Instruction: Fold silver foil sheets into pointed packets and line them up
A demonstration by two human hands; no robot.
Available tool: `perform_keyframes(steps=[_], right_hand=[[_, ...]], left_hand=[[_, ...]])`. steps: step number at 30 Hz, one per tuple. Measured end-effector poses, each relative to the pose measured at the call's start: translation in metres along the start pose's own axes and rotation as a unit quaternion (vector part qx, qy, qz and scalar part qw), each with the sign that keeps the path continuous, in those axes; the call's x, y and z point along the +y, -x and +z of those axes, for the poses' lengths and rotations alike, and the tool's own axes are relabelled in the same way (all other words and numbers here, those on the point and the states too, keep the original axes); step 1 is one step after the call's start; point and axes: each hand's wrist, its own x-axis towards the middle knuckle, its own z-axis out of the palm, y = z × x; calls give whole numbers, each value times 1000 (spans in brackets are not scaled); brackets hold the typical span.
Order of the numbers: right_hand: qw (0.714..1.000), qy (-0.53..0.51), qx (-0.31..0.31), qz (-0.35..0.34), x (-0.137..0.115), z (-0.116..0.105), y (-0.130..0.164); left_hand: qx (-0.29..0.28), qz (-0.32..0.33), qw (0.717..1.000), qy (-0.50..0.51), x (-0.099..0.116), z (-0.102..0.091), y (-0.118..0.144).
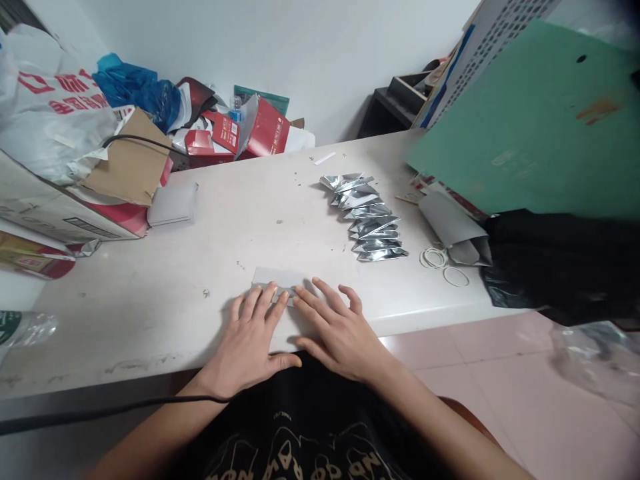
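A sheet of thin grey-white paper [273, 274] lies on the white table [240, 247] near its front edge, with a darker grey strip across its lower part. My left hand [250, 337] rests on it, fingers stretched out and fingertips pressing the strip. Beside it my right hand [337, 323] also lies flat, fingers spread, its index and middle fingertips on the paper's right part. Both hands hide much of the sheet. Several folded silver foil pieces [374, 230] are lined up in an overlapping row, beyond my right hand.
Rubber bands [434, 258] and a rolled grey sheet [453, 223] lie at the right, by a black bag [540, 267] and a green board [530, 127]. A stack of grey-white paper [173, 204] sits left, near a cardboard box [65, 207]. A plastic bottle [30, 328] is at the left edge.
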Motion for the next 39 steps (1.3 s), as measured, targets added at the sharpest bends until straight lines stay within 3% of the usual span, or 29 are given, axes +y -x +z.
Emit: perform_keyframes(steps=[7,13,22,25,27,32,39], right_hand=[[1000,4,1,2,-13,14,0],[1000,-2,3,12,-6,15,2],[996,86,-21,12,-12,14,7],[995,101,-19,10,-18,14,9],[995,101,-19,15,-23,15,10],[997,74,9,28,-33,16,14],[997,-32,56,31,-29,15,22]], left_hand=[[15,18,999,30,6,5,-4],[6,24,999,32,-15,-3,2],[12,11,1000,-1,-45,-2,17],[51,-1,999,-13,-40,-6,13],[64,29,997,-6,-29,-9,8],[30,101,994,30,1,-6,-1],[38,91,988,117,-6,-4,-6]])
